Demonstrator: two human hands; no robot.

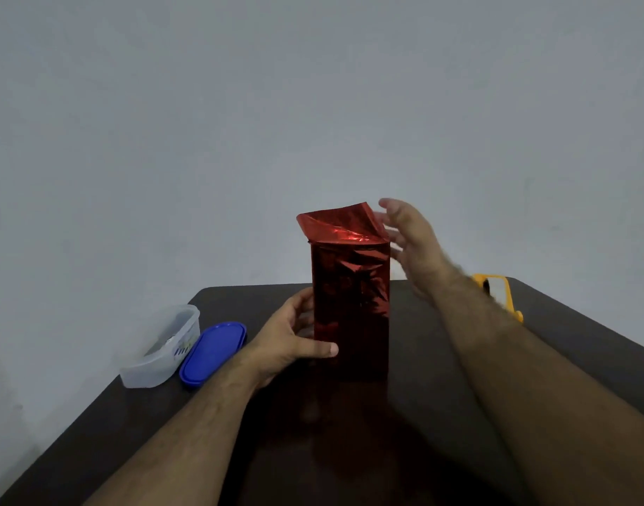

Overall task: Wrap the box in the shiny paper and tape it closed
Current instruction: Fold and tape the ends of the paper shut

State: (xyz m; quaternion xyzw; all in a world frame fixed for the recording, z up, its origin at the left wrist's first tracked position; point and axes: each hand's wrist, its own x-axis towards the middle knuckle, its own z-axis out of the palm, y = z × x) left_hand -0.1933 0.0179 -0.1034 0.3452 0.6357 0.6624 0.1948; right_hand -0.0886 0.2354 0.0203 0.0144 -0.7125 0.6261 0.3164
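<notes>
Head view: your left hand (294,341) grips the wrapped box (351,312) low on its side, steadying it upright on the table (441,414). Your right hand (409,246), fingers spread and empty, hovers beside the loose top flap (340,222), likely to fold it.

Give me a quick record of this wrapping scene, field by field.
box: red shiny-wrapped box upright on the dark table
top flap: paper standing open, unfolded
left hand: grips the box's side
right hand: open, beside the flap
tape dispenser: yellow, far right
container: clear, blue lid next to it
</notes>
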